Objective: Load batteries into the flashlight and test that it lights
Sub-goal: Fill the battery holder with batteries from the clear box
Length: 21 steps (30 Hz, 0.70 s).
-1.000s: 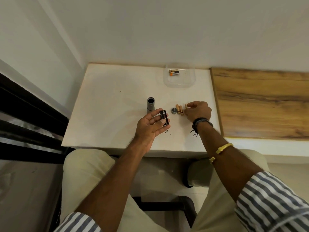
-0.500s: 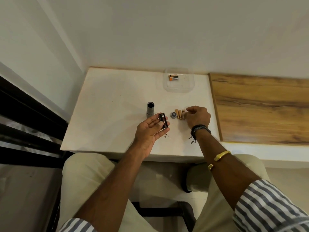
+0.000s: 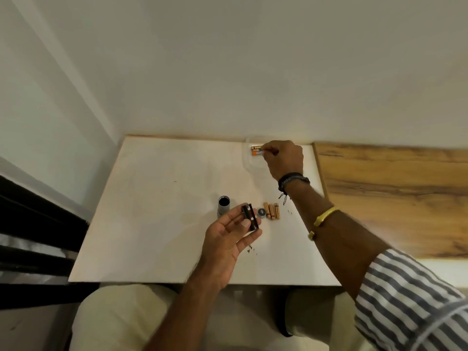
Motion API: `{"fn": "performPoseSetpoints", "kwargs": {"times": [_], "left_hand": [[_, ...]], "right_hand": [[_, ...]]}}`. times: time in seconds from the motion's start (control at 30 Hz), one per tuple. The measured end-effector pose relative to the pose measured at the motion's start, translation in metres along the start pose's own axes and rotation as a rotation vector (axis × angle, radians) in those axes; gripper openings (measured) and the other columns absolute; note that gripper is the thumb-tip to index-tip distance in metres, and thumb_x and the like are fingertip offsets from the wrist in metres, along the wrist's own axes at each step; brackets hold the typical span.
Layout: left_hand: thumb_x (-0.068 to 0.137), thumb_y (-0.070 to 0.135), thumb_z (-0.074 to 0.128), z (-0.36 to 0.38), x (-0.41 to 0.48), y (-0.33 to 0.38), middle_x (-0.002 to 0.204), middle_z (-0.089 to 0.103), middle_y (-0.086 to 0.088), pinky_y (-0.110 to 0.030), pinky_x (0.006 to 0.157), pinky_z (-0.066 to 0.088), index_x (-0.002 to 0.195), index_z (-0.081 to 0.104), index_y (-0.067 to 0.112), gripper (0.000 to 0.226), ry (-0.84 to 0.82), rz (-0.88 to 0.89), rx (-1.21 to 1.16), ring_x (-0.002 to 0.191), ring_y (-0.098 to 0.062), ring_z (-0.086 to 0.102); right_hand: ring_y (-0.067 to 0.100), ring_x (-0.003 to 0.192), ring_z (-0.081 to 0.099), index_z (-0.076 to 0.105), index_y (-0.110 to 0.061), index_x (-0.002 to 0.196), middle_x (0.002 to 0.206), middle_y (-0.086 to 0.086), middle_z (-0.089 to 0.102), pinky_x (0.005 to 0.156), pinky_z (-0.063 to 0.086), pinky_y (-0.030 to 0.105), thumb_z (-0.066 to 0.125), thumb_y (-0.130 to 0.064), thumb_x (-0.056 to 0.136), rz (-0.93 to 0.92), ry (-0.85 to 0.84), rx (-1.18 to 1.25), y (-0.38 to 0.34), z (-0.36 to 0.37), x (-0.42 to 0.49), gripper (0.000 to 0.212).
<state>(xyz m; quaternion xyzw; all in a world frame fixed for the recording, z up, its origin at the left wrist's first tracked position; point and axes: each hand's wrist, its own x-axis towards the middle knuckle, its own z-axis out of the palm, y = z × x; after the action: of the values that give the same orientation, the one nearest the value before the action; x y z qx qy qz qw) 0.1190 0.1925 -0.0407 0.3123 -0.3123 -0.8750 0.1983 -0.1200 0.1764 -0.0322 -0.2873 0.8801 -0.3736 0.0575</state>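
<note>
The left hand (image 3: pixel 228 239) lies palm-up over the near half of the white table (image 3: pixel 157 211), fingers loosely curled, thumb and fingertips pinching a dark battery holder (image 3: pixel 250 219). Just beyond it stands the grey flashlight body (image 3: pixel 223 206), upright, its open end uppermost. To the right of the holder a small round end cap (image 3: pixel 261 213) rests on the table, and beside that three copper-coloured batteries (image 3: pixel 272 211) lie side by side, touching. The right arm, in a rolled striped sleeve (image 3: pixel 405 295) with a gold bangle (image 3: pixel 324 217) and a dark wristband (image 3: pixel 292 179), extends across them to the far edge. There the right hand (image 3: pixel 285 158) reaches into a clear plastic container (image 3: pixel 249 163), its fingers closed at the ends of two orange-tipped batteries (image 3: pixel 256 150); whether they are gripped cannot be told. A wood-grain surface (image 3: pixel 392 193) adjoins the table on the right; plain pale walls (image 3: pixel 228 72) rise behind.
</note>
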Motion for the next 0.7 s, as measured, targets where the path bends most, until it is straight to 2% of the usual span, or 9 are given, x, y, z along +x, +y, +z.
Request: {"fn": "performPoseSetpoints", "kwargs": {"times": [0.23, 0.33, 0.5, 0.6, 0.7], "left_hand": [[0.086, 0.007, 0.068, 0.001, 0.015, -0.005, 0.124, 0.072, -0.016, -0.035, 0.082, 0.062, 0.131, 0.061, 0.008, 0.045, -0.043, -0.022, -0.032, 0.113, -0.032, 0.071], [0.087, 0.007, 0.066, -0.002, 0.021, -0.004, 0.124, 0.072, -0.016, -0.034, 0.081, 0.062, 0.131, 0.061, 0.008, 0.045, -0.046, -0.026, -0.046, 0.113, -0.033, 0.071], [0.088, 0.005, 0.065, -0.004, 0.025, -0.006, 0.122, 0.073, -0.016, -0.034, 0.080, 0.062, 0.130, 0.062, 0.008, 0.042, -0.025, -0.042, -0.051, 0.111, -0.032, 0.072], [0.091, 0.003, 0.063, -0.007, 0.025, -0.009, 0.123, 0.073, -0.016, -0.033, 0.080, 0.062, 0.130, 0.063, 0.008, 0.039, -0.023, -0.051, -0.059, 0.112, -0.032, 0.071], [0.092, 0.002, 0.062, -0.007, 0.025, -0.010, 0.123, 0.073, -0.015, -0.035, 0.080, 0.062, 0.130, 0.062, 0.006, 0.038, -0.005, -0.058, -0.031, 0.113, -0.032, 0.071]], "right_hand": [[0.033, 0.096, 0.070, 0.082, -0.023, 0.098, 0.107, 0.009, 0.076, 0.085, 0.060, 0.039, 0.061, -0.010, 0.089, -0.002, -0.212, -0.261, 0.001, 0.033, 0.050, 0.025], [0.035, 0.098, 0.069, 0.081, -0.023, 0.099, 0.110, 0.009, 0.074, 0.086, 0.059, 0.041, 0.060, -0.012, 0.092, -0.031, -0.234, -0.357, 0.004, 0.039, 0.058, 0.026], [0.032, 0.098, 0.068, 0.077, -0.019, 0.101, 0.104, 0.009, 0.073, 0.082, 0.059, 0.039, 0.059, -0.023, 0.096, -0.058, -0.222, -0.472, 0.010, 0.043, 0.063, 0.018], [0.030, 0.101, 0.067, 0.076, -0.022, 0.101, 0.107, 0.006, 0.074, 0.086, 0.058, 0.040, 0.061, -0.018, 0.094, -0.066, -0.239, -0.455, 0.015, 0.040, 0.060, 0.017], [0.023, 0.100, 0.068, 0.078, -0.020, 0.096, 0.103, 0.001, 0.077, 0.088, 0.058, 0.039, 0.066, -0.006, 0.090, -0.088, -0.230, -0.256, 0.015, 0.033, 0.051, 0.019]]}}
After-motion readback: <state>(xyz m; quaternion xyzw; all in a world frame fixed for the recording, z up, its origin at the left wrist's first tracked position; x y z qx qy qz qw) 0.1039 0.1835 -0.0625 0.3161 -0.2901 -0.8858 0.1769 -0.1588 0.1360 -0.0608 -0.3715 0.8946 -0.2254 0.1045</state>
